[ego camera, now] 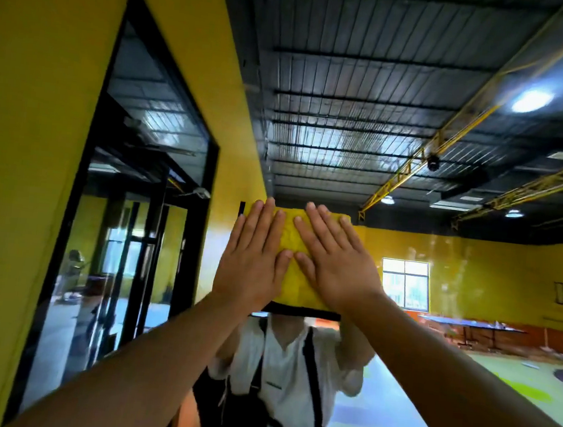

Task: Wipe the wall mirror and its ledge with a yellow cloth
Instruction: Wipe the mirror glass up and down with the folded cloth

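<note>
Item: yellow cloth (297,289), one, at the centre of the frame, spread flat against the wall mirror (437,297). Form: a folded rectangle with straight top and bottom edges and squared corners; the surface is a bright, even yellow with a fine pebbled or crinkled texture, most evident in the strip between the two hands. Its lower edge casts a dark band on the glass. Left hand (255,259): flat on the left half of the cloth, fingers straight and close together, pointing up. Right hand (333,263): flat on the right half, fingers straight and angled up to the left; the two thumbs meet at the middle of the cloth. Neither hand curls round the fabric; both press it. Below the cloth, lower centre, the mirror shows a person's white shirt (279,368) crossed by black straps. Right of centre, reflected: a window (404,283) and a blue table (469,323). Left of frame: a yellow wall (24,119) with a black-framed glass panel (133,164).
</note>
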Motion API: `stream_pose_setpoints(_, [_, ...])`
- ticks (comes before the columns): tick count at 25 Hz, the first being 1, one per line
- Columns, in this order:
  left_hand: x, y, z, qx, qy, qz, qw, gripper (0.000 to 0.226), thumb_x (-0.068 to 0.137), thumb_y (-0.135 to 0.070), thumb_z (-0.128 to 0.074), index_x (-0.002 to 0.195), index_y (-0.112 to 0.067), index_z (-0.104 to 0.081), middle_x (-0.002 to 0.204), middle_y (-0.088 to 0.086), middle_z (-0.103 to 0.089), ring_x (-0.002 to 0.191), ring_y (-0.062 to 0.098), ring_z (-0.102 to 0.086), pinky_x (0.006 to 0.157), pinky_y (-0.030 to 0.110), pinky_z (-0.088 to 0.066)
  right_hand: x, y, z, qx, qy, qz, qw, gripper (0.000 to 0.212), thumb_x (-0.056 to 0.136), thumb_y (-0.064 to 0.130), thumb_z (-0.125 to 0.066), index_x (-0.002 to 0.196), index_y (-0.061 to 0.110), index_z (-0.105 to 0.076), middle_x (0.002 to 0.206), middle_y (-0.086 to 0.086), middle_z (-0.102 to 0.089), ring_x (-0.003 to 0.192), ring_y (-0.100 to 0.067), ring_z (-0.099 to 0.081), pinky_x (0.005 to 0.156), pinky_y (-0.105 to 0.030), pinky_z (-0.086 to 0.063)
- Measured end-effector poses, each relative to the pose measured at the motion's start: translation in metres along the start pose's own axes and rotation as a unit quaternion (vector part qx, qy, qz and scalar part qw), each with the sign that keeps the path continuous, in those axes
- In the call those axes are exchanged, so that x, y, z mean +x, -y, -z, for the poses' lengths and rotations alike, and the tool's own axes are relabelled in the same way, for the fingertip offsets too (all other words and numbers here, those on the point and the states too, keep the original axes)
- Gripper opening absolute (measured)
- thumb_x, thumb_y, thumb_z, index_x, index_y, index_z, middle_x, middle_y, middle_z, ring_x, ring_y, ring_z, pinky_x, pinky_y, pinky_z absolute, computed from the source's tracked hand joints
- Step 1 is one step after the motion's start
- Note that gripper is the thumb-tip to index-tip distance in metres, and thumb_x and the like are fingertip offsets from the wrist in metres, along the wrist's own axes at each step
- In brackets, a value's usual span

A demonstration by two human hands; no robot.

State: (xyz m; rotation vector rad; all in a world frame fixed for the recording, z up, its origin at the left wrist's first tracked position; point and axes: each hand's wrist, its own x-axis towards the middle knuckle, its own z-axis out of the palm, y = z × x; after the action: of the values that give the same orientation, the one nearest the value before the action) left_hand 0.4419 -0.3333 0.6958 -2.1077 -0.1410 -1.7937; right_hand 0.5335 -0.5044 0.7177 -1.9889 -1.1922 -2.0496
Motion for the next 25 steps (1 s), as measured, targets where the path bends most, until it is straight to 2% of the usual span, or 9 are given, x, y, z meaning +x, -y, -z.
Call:
stream_pose_setpoints(3, [0.067, 0.009, 0.003, 0.007, -0.011, 0.003, 1.000, 0.066, 0.109, -0.046, -0.021, 0.164, -0.011, -0.014, 0.173, 0.008, -0.002, 0.160, 0.022, 0.005, 0.129, 0.046, -0.005, 0.056, -0.039, 0.008, -0.001, 0.009, -0.005, 1.000, 0.064, 0.108, 0.052, -0.014, 0.163, 0.022, -0.019, 0.172, -0.004, -0.009, 0.159, -0.021, -0.007, 0.127, -0.044, -0.008])
stream_pose_setpoints(6, [0.130, 0.014, 0.009, -0.011, 0.000, 0.024, 1.000, 0.069, 0.105, -0.051, -0.007, 0.165, -0.016, -0.004, 0.173, 0.004, 0.008, 0.158, 0.017, 0.016, 0.129, 0.042, 0.006, 0.109, -0.072, 0.021, 0.005, 0.032, -0.019, 0.999, 0.071, 0.100, 0.056, 0.004, 0.164, 0.026, -0.002, 0.172, 0.000, 0.007, 0.158, -0.016, 0.010, 0.128, -0.041, 0.005])
stream_pose_setpoints(10, [0.154, 0.018, 0.012, -0.037, -0.010, 0.022, 0.999, 0.070, 0.102, -0.050, 0.003, 0.165, -0.020, -0.001, 0.172, 0.001, 0.010, 0.157, 0.015, 0.018, 0.129, 0.039, 0.008, 0.134, -0.053, 0.026, 0.033, 0.040, -0.096, 0.994, 0.084, 0.089, 0.053, 0.017, 0.164, 0.018, 0.002, 0.171, -0.008, 0.012, 0.157, -0.020, 0.017, 0.127, -0.042, 0.012])
stream_pose_setpoints(13, [0.148, 0.017, 0.009, -0.049, -0.027, 0.016, 0.998, 0.067, 0.104, -0.047, 0.001, 0.165, -0.019, -0.004, 0.172, 0.001, 0.007, 0.158, 0.015, 0.015, 0.129, 0.040, 0.004, 0.131, -0.035, 0.021, 0.054, 0.024, -0.146, 0.988, 0.074, 0.097, 0.050, 0.010, 0.163, 0.017, 0.001, 0.171, -0.009, 0.012, 0.156, -0.022, 0.020, 0.127, -0.045, 0.013])
stream_pose_setpoints(15, [0.150, 0.017, 0.007, -0.042, -0.033, 0.022, 0.998, 0.065, 0.106, -0.045, -0.004, 0.165, -0.018, -0.006, 0.173, 0.002, 0.005, 0.158, 0.017, 0.014, 0.129, 0.042, 0.003, 0.128, -0.044, 0.018, 0.047, 0.011, -0.124, 0.991, 0.070, 0.102, 0.049, 0.002, 0.164, 0.018, -0.002, 0.171, -0.007, 0.008, 0.157, -0.020, 0.016, 0.127, -0.043, 0.012])
stream_pose_setpoints(18, [0.151, 0.001, 0.001, -0.038, -0.034, 0.030, 0.998, 0.064, 0.106, -0.043, -0.008, 0.165, -0.017, -0.006, 0.173, 0.003, 0.005, 0.158, 0.018, 0.015, 0.129, 0.044, 0.004, 0.115, -0.072, 0.015, 0.015, -0.011, -0.067, 0.998, 0.067, 0.104, 0.049, -0.006, 0.164, 0.019, -0.015, 0.172, -0.006, -0.007, 0.159, -0.020, 0.000, 0.129, -0.043, 0.003])
stream_pose_setpoints(21, [0.161, -0.041, -0.005, -0.045, -0.041, 0.018, 0.998, 0.065, 0.106, -0.043, -0.006, 0.165, -0.016, -0.004, 0.173, 0.004, 0.007, 0.158, 0.019, 0.016, 0.129, 0.045, 0.004, 0.095, -0.112, 0.021, -0.003, -0.016, -0.066, 0.998, 0.065, 0.105, 0.047, -0.013, 0.163, 0.019, -0.022, 0.171, -0.006, -0.014, 0.159, -0.020, -0.008, 0.129, -0.043, -0.004])
stream_pose_setpoints(25, [0.170, -0.081, -0.015, -0.042, -0.054, 0.012, 0.998, 0.064, 0.107, -0.040, -0.012, 0.165, -0.014, -0.008, 0.173, 0.006, 0.002, 0.159, 0.021, 0.010, 0.129, 0.046, -0.001, 0.072, -0.145, 0.031, 0.004, 0.010, -0.090, 0.996, 0.071, 0.102, 0.052, -0.007, 0.164, 0.018, -0.012, 0.172, -0.003, -0.004, 0.159, -0.016, 0.002, 0.129, -0.040, 0.004])
